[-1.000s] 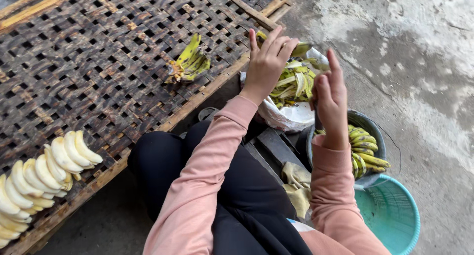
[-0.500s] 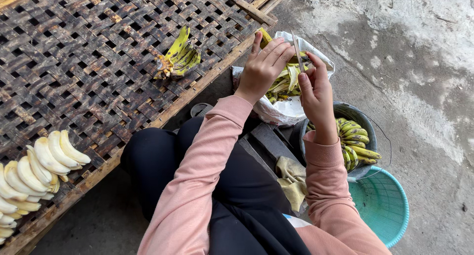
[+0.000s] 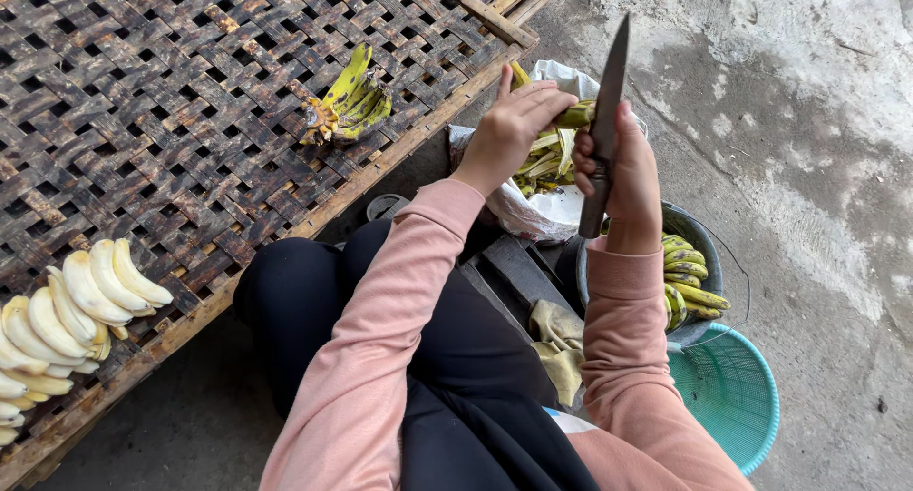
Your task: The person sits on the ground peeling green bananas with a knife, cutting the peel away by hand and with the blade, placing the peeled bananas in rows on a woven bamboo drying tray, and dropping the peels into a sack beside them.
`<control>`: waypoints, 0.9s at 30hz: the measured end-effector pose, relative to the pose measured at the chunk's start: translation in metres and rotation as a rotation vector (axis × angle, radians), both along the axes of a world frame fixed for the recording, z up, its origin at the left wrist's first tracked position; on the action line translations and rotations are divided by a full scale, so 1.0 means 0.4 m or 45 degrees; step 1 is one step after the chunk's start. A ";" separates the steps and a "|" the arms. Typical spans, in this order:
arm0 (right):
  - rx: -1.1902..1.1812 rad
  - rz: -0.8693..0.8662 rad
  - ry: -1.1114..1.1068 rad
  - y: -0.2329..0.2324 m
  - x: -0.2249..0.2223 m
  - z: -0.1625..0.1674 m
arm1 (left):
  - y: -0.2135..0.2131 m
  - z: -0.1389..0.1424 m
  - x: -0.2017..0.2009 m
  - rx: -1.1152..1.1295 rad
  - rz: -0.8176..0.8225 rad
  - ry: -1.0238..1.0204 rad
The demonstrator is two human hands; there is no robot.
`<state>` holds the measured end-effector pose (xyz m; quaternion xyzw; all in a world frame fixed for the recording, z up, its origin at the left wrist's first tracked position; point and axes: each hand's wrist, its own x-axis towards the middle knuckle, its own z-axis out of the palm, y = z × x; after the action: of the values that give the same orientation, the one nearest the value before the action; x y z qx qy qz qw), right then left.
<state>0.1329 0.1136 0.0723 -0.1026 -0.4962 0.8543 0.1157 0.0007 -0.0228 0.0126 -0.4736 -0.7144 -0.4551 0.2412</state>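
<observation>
My right hand (image 3: pixel 620 164) grips a long knife (image 3: pixel 609 91) by its handle, blade pointing up. My left hand (image 3: pixel 514 125) holds a small green banana (image 3: pixel 574 116) just left of the blade, above a white bag (image 3: pixel 547 210) filled with banana peels. Both arms wear pink sleeves. A dark metal bowl (image 3: pixel 699 239) of unpeeled green-yellow bananas sits to the right of my right forearm.
A woven bamboo tray (image 3: pixel 152 120) lies to the left, with a small bunch of bananas (image 3: pixel 350 101) near its edge and several peeled white bananas (image 3: pixel 67 310) at the lower left. A teal plastic basket (image 3: pixel 732 396) stands on the concrete floor at the right.
My right hand has turned the knife so its blade now stands upright. My left hand has closed on a banana beside it. The view has shifted slightly.
</observation>
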 end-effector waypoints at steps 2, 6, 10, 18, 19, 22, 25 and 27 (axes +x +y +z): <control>-0.218 0.123 0.022 0.027 -0.007 -0.022 | -0.006 0.005 -0.004 0.049 -0.194 -0.252; -0.387 0.211 0.024 0.077 -0.033 -0.124 | -0.011 0.014 -0.001 0.365 -0.668 -1.141; -0.287 0.087 -0.228 0.142 -0.064 -0.227 | -0.015 0.007 -0.024 0.886 -0.996 -1.391; 0.601 -0.301 -0.478 0.145 -0.084 -0.196 | -0.020 -0.024 -0.083 1.060 -0.832 -1.878; 0.706 -0.290 -0.422 0.128 -0.079 -0.166 | -0.010 -0.030 -0.075 0.934 -0.708 -1.877; 0.717 -0.161 -0.036 0.070 -0.075 -0.072 | 0.029 -0.050 -0.036 0.684 -0.588 -1.632; 0.860 -0.086 0.011 0.029 -0.106 0.008 | 0.062 -0.068 -0.006 0.542 -0.563 -1.329; 0.881 -0.153 -0.059 0.010 -0.120 0.034 | 0.066 -0.074 -0.001 0.546 -0.588 -1.318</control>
<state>0.0848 0.1177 0.0859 -0.1058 -0.7519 0.6246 0.1825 0.0001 0.0036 -0.0168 -0.2743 -0.5100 -0.8008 -0.1528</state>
